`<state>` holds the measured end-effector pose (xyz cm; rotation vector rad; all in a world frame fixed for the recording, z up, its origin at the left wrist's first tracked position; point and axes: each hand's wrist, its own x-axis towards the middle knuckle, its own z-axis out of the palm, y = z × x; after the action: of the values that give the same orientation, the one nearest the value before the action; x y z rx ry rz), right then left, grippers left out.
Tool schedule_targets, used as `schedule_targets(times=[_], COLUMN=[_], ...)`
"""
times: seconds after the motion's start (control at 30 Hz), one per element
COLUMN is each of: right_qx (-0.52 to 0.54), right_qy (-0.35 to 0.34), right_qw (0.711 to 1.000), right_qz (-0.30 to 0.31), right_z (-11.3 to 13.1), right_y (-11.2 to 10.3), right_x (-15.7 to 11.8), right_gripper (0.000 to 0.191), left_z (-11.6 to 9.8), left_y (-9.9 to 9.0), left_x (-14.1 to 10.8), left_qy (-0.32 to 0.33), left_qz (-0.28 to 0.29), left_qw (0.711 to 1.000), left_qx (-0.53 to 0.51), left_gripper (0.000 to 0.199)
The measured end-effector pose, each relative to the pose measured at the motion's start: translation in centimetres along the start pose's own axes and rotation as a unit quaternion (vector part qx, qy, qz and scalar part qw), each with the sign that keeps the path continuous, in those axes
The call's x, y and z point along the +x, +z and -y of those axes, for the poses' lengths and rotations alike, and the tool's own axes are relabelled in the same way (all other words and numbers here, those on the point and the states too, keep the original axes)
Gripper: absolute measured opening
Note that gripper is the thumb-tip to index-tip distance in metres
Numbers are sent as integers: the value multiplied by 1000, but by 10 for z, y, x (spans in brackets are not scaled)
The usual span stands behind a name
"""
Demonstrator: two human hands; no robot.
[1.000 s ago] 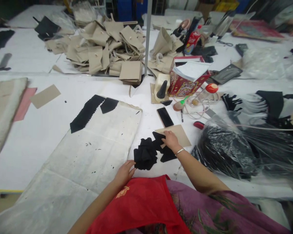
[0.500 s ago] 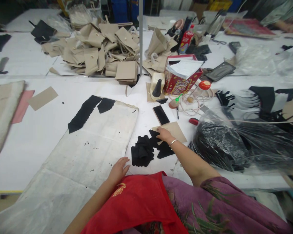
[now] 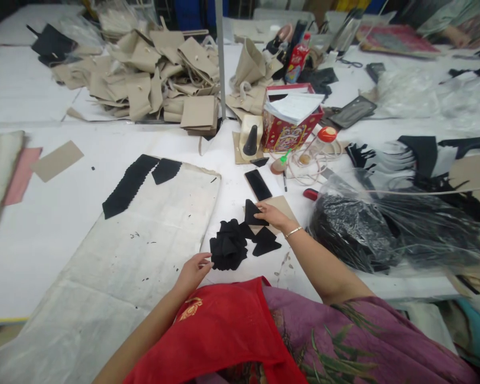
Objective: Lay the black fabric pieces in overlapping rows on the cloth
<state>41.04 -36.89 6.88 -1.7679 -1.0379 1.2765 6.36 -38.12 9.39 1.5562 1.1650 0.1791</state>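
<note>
My right hand (image 3: pixel 272 215) pinches a small black cut piece (image 3: pixel 252 212) between thumb and fingers, above a tan card (image 3: pixel 283 204). More black pieces (image 3: pixel 266 241) lie just below it on the white table. To their left sits a heaped pile of black pieces (image 3: pixel 229 244). My left hand (image 3: pixel 195 271) is beside the left edge of that pile, fingers slightly apart and nothing in them; whether its fingertips touch the pile I cannot tell. Overlapping black pieces (image 3: pixel 128 184) form a row on the off-white sheet (image 3: pixel 164 229), with another black piece (image 3: pixel 167 170) alongside.
A phone (image 3: pixel 258 185), a green-tipped bottle (image 3: pixel 279 164) and a red box (image 3: pixel 290 133) with papers stand beyond my right hand. Clear plastic over black strips (image 3: pixel 356 229) lies to the right. Tan pouches (image 3: pixel 140 80) are heaped behind a metal pole (image 3: pixel 220 58). A co-worker's hands (image 3: pixel 460 37) show far right.
My right hand has lifted a black piece, now tilted up in its fingers. My left hand has come closer to the pile's edge. The whole view has shifted slightly.
</note>
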Motion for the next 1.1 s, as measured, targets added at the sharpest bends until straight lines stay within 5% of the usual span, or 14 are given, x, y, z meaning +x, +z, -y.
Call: schedule_targets(times=[0.17, 0.37, 0.57, 0.73, 0.87, 1.0, 1.1], right_qx=[191, 152, -89, -229, -141, 42, 71], right_qy=[21, 29, -137, -206, -134, 23, 48], right_qw=[979, 984, 987, 950, 980, 998, 995], right_qz=[73, 89, 15, -55, -50, -38, -55], right_z=[25, 49, 45, 38, 22, -10, -29], right_y=[15, 41, 58, 61, 68, 76, 70], right_x=[-32, -56, -76, -106, -129, -146, -151], right_gripper=[42, 31, 21, 14, 20, 24, 35], left_z=[-48, -95, -96, -85, -77, -61, -56], left_y=[14, 38, 50, 52, 58, 72, 86], left_x=[22, 47, 58, 54, 47, 40, 40], left_qy=[-68, -55, -33, 89, 126, 51, 29], left_qz=[22, 25, -35, -79, 19, 152, 228], left_qw=[977, 948, 970, 992, 992, 986, 973], left_qx=[-200, -313, -238, -49, -20, -54, -18], left_gripper=[50, 54, 27, 15, 20, 22, 15])
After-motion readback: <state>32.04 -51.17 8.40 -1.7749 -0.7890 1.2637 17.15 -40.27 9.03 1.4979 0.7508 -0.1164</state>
